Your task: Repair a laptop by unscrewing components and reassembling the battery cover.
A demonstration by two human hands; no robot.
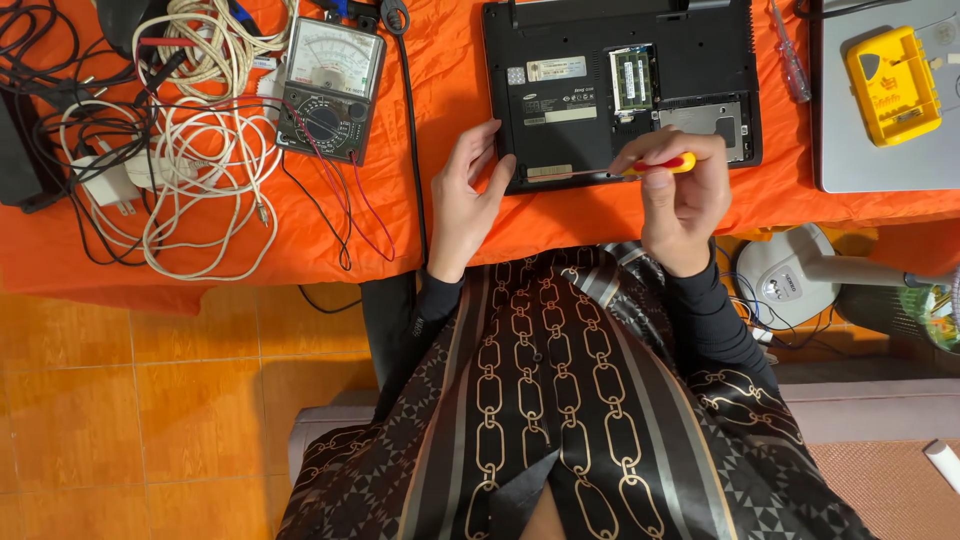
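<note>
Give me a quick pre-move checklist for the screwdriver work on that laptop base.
1. Right hand grips the red-and-yellow screwdriver: ok.
2. Left hand braces the upturned black laptop at its near left edge: ok.
3. Screwdriver tip seated in a screw: cannot tell, too small.
4. Memory bay uncovered, modules visible: ok.
5. Multimeter and its leads apart from the laptop: ok.
6. Spare screwdriver lies right of the laptop: ok.

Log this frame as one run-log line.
left hand: steadies black laptop, underside up | right hand: holds red-yellow screwdriver, tip at laptop's near edge | surface: orange cloth
</note>
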